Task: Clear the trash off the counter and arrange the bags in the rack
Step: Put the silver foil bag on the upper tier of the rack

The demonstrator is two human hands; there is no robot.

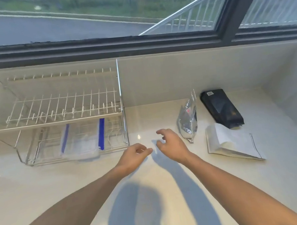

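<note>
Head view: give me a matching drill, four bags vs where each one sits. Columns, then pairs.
Things:
1. silver foil bag
2. black bag
3. white paper bag
4. clear zip bags

Places:
A. lower tier of the wire rack
B. counter, nearest the right hand
C. counter, farthest back by the wall
D. counter, nearest the front, lying flat

Pairs: 1-B, 2-C, 3-D, 4-A

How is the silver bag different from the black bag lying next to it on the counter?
The silver bag is shiny, crinkled and reflective; the black bag is dark, matte and smoother. The silver bag looks narrower and slimmer, the black bag broader and blockier. The silver bag lies nearer the right hand; the black bag lies beyond it. Both lie on the counter, outside the rack.
</note>
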